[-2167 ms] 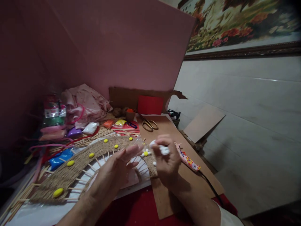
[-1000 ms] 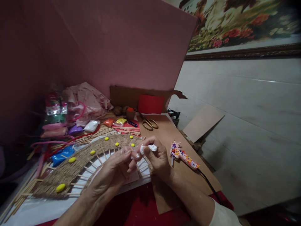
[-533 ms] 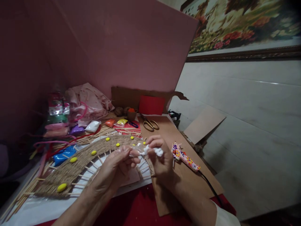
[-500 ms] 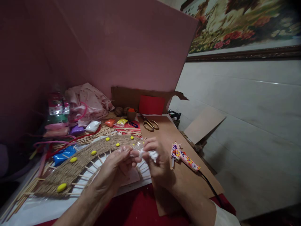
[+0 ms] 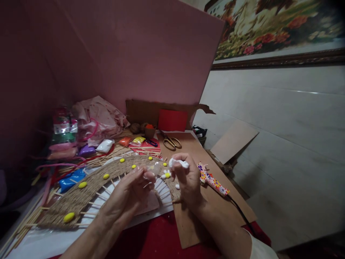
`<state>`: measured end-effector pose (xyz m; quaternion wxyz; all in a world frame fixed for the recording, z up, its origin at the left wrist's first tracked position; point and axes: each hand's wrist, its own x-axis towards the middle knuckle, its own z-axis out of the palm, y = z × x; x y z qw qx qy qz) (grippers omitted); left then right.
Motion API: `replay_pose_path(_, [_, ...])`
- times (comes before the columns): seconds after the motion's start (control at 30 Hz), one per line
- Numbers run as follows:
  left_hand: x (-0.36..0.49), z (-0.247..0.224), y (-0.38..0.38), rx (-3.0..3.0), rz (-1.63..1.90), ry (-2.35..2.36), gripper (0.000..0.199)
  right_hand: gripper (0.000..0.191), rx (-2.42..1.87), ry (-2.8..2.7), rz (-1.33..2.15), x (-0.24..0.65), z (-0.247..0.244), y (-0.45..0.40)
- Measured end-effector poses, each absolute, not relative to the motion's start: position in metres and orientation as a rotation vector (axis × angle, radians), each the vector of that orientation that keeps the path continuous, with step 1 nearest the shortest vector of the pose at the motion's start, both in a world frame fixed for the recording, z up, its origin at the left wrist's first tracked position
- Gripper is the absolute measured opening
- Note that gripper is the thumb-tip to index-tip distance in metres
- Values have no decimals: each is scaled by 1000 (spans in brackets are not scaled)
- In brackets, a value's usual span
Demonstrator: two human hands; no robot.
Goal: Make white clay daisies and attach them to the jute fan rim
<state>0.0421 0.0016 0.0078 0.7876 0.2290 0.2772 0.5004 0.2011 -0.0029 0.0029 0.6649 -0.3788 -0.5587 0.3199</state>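
Observation:
A lump of soft white clay (image 5: 178, 163) is pinched between the thumb and fingers of my right hand (image 5: 188, 180), raised over the right end of a woven twine arch (image 5: 94, 190). My left hand (image 5: 134, 189) is closed on a clear plastic bag (image 5: 153, 169) in front of the arch. Yellow clay ovals (image 5: 82, 185) dot the twine, which is woven round thin wooden sticks. Beside my right hand, one yellow centre (image 5: 167, 175) has white petals about it. Part of the arch's right end is hidden by my right hand.
A flower-patterned glue gun (image 5: 214, 180) with a black cord lies on brown cardboard (image 5: 194, 219) at the right. Gold-handled scissors (image 5: 171, 142) lie further back. Bags of coloured clay, including a blue one (image 5: 71, 180), and wooden sticks are at the left, near a pink cloth (image 5: 99, 117).
My right hand has moved up and right, away from my left hand, with the white clay in it. The clear bag stays at my left hand. The white-petalled flower now shows.

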Motion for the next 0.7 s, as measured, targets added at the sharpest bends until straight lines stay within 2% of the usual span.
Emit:
replay_pose_path(0.07, [39,7,3,436,1051,525,8,36,-841,-1157,955,202,3,3])
replay_pose_path(0.13, [37,8,5,409,1036,457,14,36,-854,-1093,1103,201,3,8])
replay_pose_path(0.23, [36,11,4,374,1029,442,25,31,-848,-1088,1153,199,4,10])
replay_pose_path(0.33, [38,18,1,322,1043,493,31,38,-807,-1285,1172,198,3,9])
replay_pose_path(0.43, [37,22,-1,358,1018,512,26,23,-845,-1353,1085,202,1,12])
replay_pose_path(0.57, [31,17,5,394,1091,647,16,29,-850,-1072,1022,209,-1,19])
replay_pose_path(0.7, [30,10,11,496,1219,707,12,37,-892,-1072,1060,208,2,24])
